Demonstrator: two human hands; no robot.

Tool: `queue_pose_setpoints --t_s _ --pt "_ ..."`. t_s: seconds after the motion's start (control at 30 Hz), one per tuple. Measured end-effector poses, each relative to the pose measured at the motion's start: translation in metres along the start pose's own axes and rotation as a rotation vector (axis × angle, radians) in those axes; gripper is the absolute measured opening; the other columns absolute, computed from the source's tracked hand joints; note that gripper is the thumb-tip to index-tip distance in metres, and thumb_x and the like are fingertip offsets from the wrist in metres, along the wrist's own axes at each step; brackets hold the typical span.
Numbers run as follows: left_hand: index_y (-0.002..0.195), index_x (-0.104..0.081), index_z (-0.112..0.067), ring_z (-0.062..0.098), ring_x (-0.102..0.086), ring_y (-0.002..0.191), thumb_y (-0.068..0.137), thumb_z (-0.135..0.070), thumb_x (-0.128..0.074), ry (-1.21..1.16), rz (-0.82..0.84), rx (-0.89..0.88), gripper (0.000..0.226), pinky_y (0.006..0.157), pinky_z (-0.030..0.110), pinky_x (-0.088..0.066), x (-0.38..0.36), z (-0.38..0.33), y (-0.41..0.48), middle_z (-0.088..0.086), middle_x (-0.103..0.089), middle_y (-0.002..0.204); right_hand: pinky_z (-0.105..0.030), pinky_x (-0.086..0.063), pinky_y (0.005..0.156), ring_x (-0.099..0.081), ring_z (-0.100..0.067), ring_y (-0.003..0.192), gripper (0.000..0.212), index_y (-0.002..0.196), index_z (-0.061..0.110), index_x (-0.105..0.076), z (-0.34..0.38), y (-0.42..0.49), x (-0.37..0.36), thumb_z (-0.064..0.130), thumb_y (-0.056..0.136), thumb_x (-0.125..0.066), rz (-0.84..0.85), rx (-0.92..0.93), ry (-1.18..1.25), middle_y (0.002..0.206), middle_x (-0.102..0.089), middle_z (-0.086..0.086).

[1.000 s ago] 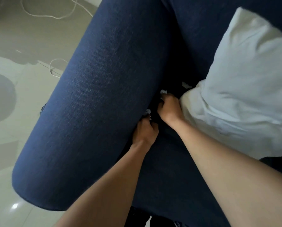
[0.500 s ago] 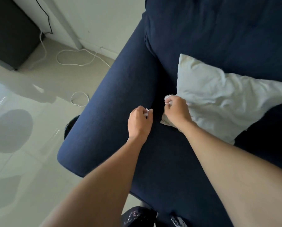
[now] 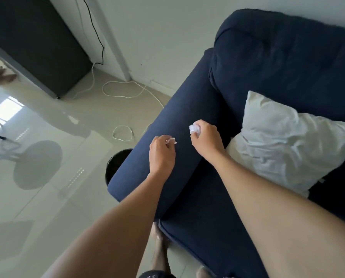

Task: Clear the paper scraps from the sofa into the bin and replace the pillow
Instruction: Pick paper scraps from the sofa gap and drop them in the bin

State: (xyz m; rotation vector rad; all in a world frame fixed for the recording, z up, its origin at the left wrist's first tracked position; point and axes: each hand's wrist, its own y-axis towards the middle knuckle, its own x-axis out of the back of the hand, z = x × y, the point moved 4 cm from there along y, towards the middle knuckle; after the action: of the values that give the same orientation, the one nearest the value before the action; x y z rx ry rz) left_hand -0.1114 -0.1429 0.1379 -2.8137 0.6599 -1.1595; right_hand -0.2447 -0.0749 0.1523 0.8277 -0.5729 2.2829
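Head view, looking down over a dark blue sofa (image 3: 288,63).

- Both of the person's arms reach forward over the armrest (image 3: 179,109).
- Left hand (image 3: 161,155): fingers curled, grip closed around a small paper scrap (image 3: 172,140). A white edge pokes out by the fingertips. The hand sits above the armrest's top; contact with the fabric cannot be told.
- Right hand (image 3: 206,140): grip closed around a crumpled paper ball (image 3: 194,129), white, showing at the thumb side.
- The 2 hands are near each other, not touching.
- Pillow (image 3: 284,141): white, lying on the seat, upper corner against the back cushion, near corner just beside the right wrist.
- Bin (image 3: 115,163): black and round, on the floor against the outer side of the armrest and partly hidden by it, below and left of the left hand. Inside too dark to read.
- Floor (image 3: 47,207): glossy pale tiles with reflections.
- White cable (image 3: 123,93): loops across the floor near the wall (image 3: 167,37).
- Dark cabinet (image 3: 37,43): stands upper left, with 1 black cord (image 3: 97,35) hanging beside it.
- A bare foot (image 3: 159,247) shows near the bottom edge, beside the sofa's front.
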Motion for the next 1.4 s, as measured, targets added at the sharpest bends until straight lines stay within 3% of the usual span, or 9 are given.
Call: queue_pose_setpoints --t_s 0.07,0.13,0.27,0.5,0.67,0.87,1.1,1.23,1.4 --pt "0.083 -0.068 -0.014 0.021 -0.054 0.081 0.097 -0.017 -0.05 -0.015 -0.031 0.037 0.023 0.072 0.035 -0.048 0.022 0.012 0.014 0.008 -0.06 0.098 -0.04 -0.056 0.082 -0.065 -0.032 0.097 0.026 0.113 0.01 -0.061 0.019 0.007 -0.02 0.013 0.09 -0.049 0.023 0.015 0.007 0.112 -0.067 -0.011" --pt "0.099 -0.071 -0.012 0.016 -0.051 0.087 0.097 -0.019 -0.052 -0.036 -0.055 0.073 0.021 0.076 0.027 -0.039 0.04 0.028 0.03 0.002 -0.053 0.108 -0.041 -0.056 0.08 -0.065 -0.032 0.095 0.023 0.11 0.009 -0.062 0.039 0.015 -0.043 0.013 0.091 -0.049 0.045 0.032 0.007 0.109 -0.068 -0.012" --pt "0.098 -0.072 -0.01 0.012 -0.049 0.091 0.094 -0.017 -0.055 -0.123 -0.105 0.143 0.019 0.081 0.017 -0.033 0.072 0.064 0.061 0.001 -0.05 0.111 -0.04 -0.054 0.078 -0.063 -0.031 0.093 0.019 0.103 0.006 -0.064 0.071 0.03 -0.092 0.014 0.093 -0.05 0.076 0.065 -0.007 0.108 -0.065 -0.011" --pt "0.114 -0.067 -0.014 0.023 -0.059 0.107 0.095 -0.018 -0.051 -0.099 -0.105 0.288 0.025 0.099 0.037 -0.046 0.112 0.143 0.105 0.005 -0.06 0.116 -0.035 -0.052 0.077 -0.06 -0.029 0.096 0.021 0.107 0.009 -0.066 0.108 0.051 -0.182 0.016 0.094 -0.052 0.172 0.063 -0.037 0.116 -0.053 -0.01" --pt "0.101 -0.07 -0.013 0.026 -0.065 0.096 0.089 -0.013 -0.053 -0.084 -0.101 0.396 0.02 0.088 0.032 -0.051 0.135 0.202 0.134 0.01 -0.068 0.106 -0.029 -0.046 0.075 -0.058 -0.026 0.101 0.025 0.113 0.009 -0.065 0.125 0.056 -0.245 0.016 0.094 -0.051 0.284 0.036 -0.077 0.116 -0.058 -0.01" --pt "0.102 -0.069 -0.009 0.017 -0.054 0.084 0.088 -0.008 -0.053 -0.052 -0.055 0.496 0.021 0.074 0.024 -0.041 0.144 0.248 0.161 0.009 -0.067 0.108 -0.038 -0.053 0.071 -0.062 -0.028 0.086 0.013 0.092 0.008 -0.063 0.137 0.068 -0.303 0.014 0.091 -0.052 0.37 -0.013 -0.082 0.097 -0.067 -0.009" --pt "0.117 -0.064 -0.006 0.026 -0.059 0.111 0.093 -0.01 -0.052 -0.029 0.059 0.572 0.028 0.083 0.024 -0.041 0.146 0.289 0.183 0.009 -0.063 0.122 -0.038 -0.053 0.077 -0.059 -0.039 0.084 0.026 0.096 0.0 -0.063 0.14 0.074 -0.357 0.023 0.088 -0.057 0.54 -0.144 -0.122 0.088 -0.066 -0.017" --pt "0.126 -0.062 -0.011 0.027 -0.06 0.113 0.093 -0.016 -0.055 0.009 0.166 0.587 0.035 0.094 0.031 -0.046 0.145 0.304 0.19 0.007 -0.063 0.127 -0.045 -0.04 0.109 -0.048 -0.032 0.129 0.046 0.135 0.01 -0.05 0.14 0.073 -0.367 0.01 0.089 -0.048 0.662 -0.195 -0.154 0.139 -0.053 -0.013" --pt "0.12 -0.065 -0.007 0.033 -0.061 0.111 0.091 -0.018 -0.052 0.054 0.193 0.567 0.034 0.092 0.036 -0.051 0.148 0.298 0.196 0.014 -0.066 0.121 -0.044 -0.045 0.103 -0.053 -0.036 0.121 0.04 0.13 0.002 -0.052 0.141 0.08 -0.354 0.003 0.091 -0.042 0.613 -0.194 -0.159 0.133 -0.055 -0.019"
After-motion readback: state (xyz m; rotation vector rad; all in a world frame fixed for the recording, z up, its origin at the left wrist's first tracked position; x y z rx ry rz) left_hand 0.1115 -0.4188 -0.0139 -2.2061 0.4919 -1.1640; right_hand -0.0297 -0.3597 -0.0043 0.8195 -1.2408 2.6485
